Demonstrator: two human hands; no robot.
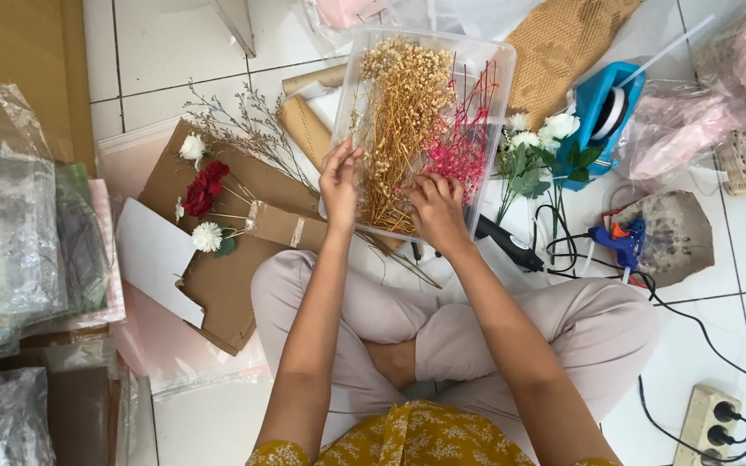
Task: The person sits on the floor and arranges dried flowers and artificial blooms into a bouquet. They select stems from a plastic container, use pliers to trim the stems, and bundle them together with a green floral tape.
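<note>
Both hands are picking through the clear plastic box (489,65) (on the floor, before crossed legs). Left hand (339,179) pinches tan dried flowers (401,112); right hand (436,210), fingers curled, rests on the stems at the near edge. Separating one sprig calls for a gentle pull.

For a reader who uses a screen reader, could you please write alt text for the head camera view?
A person sitting cross-legged on a white tiled floor has the left hand and right hand in a clear plastic box of tan dried flowers and pink dried sprigs. Cardboard with red and white flowers lies left; a blue glue gun lies right.
</note>
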